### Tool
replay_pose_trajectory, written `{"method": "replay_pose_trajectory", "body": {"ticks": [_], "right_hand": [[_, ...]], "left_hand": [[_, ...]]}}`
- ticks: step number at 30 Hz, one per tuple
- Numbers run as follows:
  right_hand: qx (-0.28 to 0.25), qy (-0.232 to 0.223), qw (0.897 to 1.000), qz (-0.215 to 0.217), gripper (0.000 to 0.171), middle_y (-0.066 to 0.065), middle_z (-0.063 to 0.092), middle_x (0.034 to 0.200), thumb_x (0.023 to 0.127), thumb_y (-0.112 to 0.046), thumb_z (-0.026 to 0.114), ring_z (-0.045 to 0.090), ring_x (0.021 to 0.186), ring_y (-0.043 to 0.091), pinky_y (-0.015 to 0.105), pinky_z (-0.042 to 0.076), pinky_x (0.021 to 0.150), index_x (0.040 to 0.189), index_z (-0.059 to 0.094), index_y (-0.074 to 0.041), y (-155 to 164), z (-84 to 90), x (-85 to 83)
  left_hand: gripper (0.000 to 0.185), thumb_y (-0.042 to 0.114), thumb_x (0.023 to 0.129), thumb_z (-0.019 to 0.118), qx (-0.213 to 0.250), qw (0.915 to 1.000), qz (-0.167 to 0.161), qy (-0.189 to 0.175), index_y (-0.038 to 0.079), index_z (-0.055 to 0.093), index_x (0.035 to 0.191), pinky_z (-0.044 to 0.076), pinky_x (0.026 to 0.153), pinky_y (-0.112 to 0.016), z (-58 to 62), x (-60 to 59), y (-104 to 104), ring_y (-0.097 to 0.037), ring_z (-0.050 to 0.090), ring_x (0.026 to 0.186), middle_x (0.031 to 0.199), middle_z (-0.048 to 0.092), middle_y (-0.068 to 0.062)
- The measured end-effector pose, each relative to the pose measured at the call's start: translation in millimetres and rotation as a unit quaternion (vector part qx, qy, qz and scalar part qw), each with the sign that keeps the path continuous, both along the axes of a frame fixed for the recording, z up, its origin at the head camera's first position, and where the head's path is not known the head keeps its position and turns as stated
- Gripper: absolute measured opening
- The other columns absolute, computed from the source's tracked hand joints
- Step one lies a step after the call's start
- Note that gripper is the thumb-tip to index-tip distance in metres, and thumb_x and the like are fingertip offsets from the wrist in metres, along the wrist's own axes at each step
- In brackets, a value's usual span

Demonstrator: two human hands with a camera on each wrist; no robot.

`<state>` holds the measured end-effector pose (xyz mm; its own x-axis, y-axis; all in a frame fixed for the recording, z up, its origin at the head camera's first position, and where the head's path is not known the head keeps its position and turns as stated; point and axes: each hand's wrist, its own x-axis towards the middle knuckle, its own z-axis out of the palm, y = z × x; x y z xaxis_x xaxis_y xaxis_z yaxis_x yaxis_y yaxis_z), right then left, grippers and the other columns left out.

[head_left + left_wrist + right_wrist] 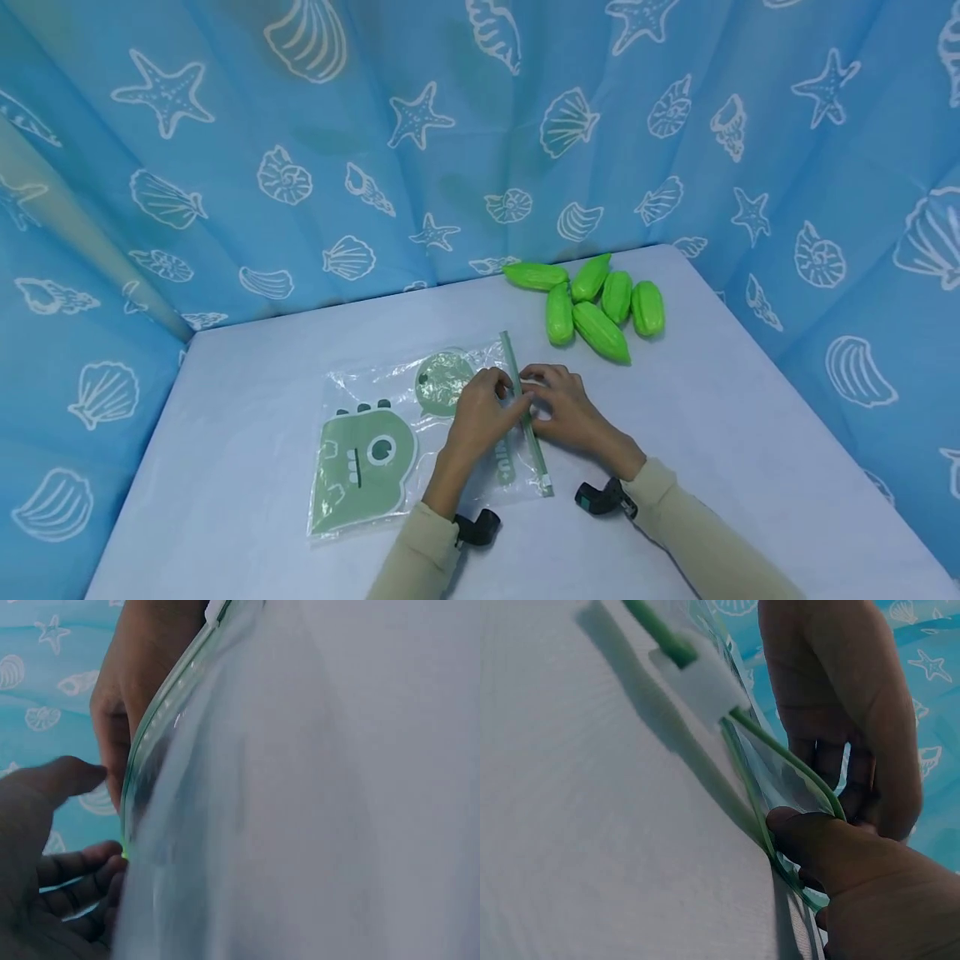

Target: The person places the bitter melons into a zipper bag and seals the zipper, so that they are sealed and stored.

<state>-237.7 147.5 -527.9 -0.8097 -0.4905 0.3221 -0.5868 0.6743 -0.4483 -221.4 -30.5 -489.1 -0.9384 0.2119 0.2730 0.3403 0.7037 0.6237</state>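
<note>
A clear zip-lock bag point(420, 442) with green cartoon prints lies flat on the white table, its green zip edge point(536, 458) on the right side. My right hand point(573, 412) pinches one lip of that edge; in the right wrist view its thumb point(810, 836) sits in the gap between the two green strips. From the bag's side my left hand point(480, 412) reaches over the print to the same edge. Its fingertips point(112, 851) touch the strip in the left wrist view, with the thumb held apart from them. A white slider point(705, 682) sits at the strip's near end.
Several bright green, ridged, elongated fruit-like pieces point(600, 333) lie in a cluster behind the right hand, at the table's far right. A blue curtain point(420, 183) with white shell and starfish prints hangs around the table point(240, 400).
</note>
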Motion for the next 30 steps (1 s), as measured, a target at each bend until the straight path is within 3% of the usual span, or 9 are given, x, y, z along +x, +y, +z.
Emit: {"method": "replay_pose_trajectory", "body": {"ticks": [6, 18, 25, 30], "right_hand": [[0.014, 0.0, 1.0, 0.002, 0.048, 0.002, 0.045, 0.13, 0.073, -0.026, 0.071, 0.035, 0.12, 0.023, 0.045, 0.028, 0.09, 0.12, 0.062, -0.017, -3.4, 3.5, 0.4], [0.004, 0.029, 1.0, 0.001, 0.044, 0.005, 0.047, 0.128, 0.076, -0.033, 0.071, 0.036, 0.119, 0.025, 0.045, 0.029, 0.087, 0.117, 0.063, -0.018, -1.2, 1.1, 3.6], [-0.002, 0.012, 1.0, 0.002, 0.046, 0.002, 0.046, 0.129, 0.079, -0.045, 0.068, 0.035, 0.12, 0.023, 0.045, 0.028, 0.087, 0.12, 0.061, -0.024, -3.5, 1.2, 3.6], [0.005, -0.001, 1.0, 0.001, 0.049, 0.001, 0.044, 0.13, 0.08, -0.049, 0.066, 0.034, 0.121, 0.022, 0.045, 0.027, 0.088, 0.122, 0.059, -0.026, -3.1, 3.7, 3.1]], "left_hand": [[0.025, 0.03, 0.076, 0.073, -0.027, 0.9996, 0.008, 0.007, 0.009, 0.061, 0.08, 0.04, 0.054, -0.021, 3.9, 0.6, 2.9, -0.009, 0.047, 0.061, 0.072, 0.056, -0.001], [0.015, 0.019, 0.072, 0.066, -0.064, 0.9973, 0.029, -0.022, 0.008, 0.062, 0.081, 0.038, 0.046, -0.019, 2.3, 5.7, 8.4, -0.008, 0.047, 0.054, 0.064, 0.053, 0.005], [0.007, 0.013, 0.075, 0.066, -0.016, 0.9987, 0.019, -0.045, 0.009, 0.062, 0.08, 0.039, 0.045, -0.019, 10.2, 2.6, -7.2, -0.006, 0.047, 0.05, 0.059, 0.053, 0.006], [0.005, 0.014, 0.078, 0.063, 0.033, 0.9986, 0.017, -0.038, 0.012, 0.063, 0.082, 0.044, 0.051, -0.021, 26.1, -0.3, -27.2, -0.006, 0.051, 0.057, 0.066, 0.057, 0.006]]}}
